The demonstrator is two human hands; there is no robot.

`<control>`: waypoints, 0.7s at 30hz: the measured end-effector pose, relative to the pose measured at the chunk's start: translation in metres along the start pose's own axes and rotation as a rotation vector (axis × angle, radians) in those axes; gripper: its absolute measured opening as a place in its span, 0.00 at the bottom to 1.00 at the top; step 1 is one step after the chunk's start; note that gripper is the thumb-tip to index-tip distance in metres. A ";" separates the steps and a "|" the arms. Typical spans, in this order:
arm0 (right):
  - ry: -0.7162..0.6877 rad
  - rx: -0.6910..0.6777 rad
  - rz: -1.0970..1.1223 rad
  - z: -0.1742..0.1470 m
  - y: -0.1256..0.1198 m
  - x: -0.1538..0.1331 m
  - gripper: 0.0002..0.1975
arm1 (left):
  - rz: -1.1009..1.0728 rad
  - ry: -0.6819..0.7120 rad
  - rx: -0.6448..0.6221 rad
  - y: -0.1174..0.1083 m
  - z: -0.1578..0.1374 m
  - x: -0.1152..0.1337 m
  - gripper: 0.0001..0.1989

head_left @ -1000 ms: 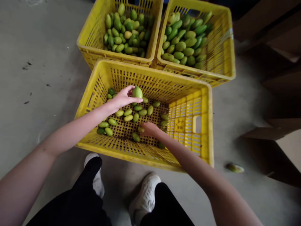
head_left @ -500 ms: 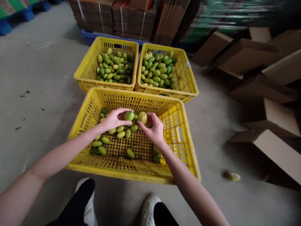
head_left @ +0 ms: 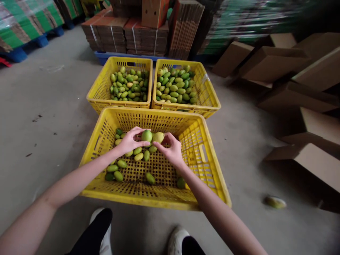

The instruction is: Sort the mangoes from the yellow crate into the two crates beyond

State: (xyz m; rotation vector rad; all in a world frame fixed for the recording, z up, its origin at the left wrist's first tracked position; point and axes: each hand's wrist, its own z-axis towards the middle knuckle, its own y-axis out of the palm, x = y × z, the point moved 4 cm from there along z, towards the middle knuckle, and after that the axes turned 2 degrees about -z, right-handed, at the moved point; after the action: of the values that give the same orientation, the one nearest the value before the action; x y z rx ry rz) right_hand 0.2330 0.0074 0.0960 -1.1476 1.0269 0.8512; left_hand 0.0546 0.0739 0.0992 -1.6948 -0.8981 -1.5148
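While the left hand point(head_left: 129, 142) holds a green fruit point(head_left: 146, 136) between thumb and fingers, the right hand point(head_left: 173, 151) grips a pale fruit point(head_left: 158, 137) in the same way, just beside it. Both are held over the front crate point(head_left: 148, 201), whose bottom bears loose fruit point(head_left: 150, 178), most of it toward the left. Beyond it stand the left crate point(head_left: 95, 90) and the right crate point(head_left: 209, 95), side by side, each with fruit heaped inside. Behind these, bundled cardboard point(head_left: 146, 37) is stacked on a blue base point(head_left: 100, 58); along the right are boxes point(head_left: 318, 166), and near them a stray fruit point(head_left: 276, 202) lies on the floor point(head_left: 244, 159)
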 end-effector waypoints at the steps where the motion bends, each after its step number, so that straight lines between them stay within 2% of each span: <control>1: 0.082 -0.053 0.131 0.001 0.002 0.004 0.20 | -0.060 -0.058 -0.025 0.001 0.001 -0.002 0.26; 4: 0.282 -0.194 0.471 0.004 0.009 0.014 0.24 | -0.260 -0.218 -0.081 0.003 0.003 -0.007 0.27; 7: 0.367 -0.243 0.617 0.005 0.012 0.018 0.27 | -0.421 -0.318 -0.114 0.005 0.002 -0.012 0.26; 11: 0.334 -0.251 0.643 0.005 0.011 0.015 0.25 | -0.539 -0.368 -0.148 0.008 -0.002 -0.014 0.23; 15: 0.249 -0.183 0.651 0.005 0.007 0.008 0.21 | -0.606 -0.290 -0.105 0.007 0.000 -0.012 0.26; 21: 0.132 -0.098 0.557 0.006 0.005 0.004 0.23 | -0.558 -0.167 -0.088 0.001 0.006 -0.010 0.27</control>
State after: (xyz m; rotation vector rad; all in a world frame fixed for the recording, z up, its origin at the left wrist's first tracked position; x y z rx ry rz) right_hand 0.2310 0.0143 0.0909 -1.0187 1.4618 1.2864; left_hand 0.0582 0.0780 0.0884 -1.7384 -1.5065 -1.8009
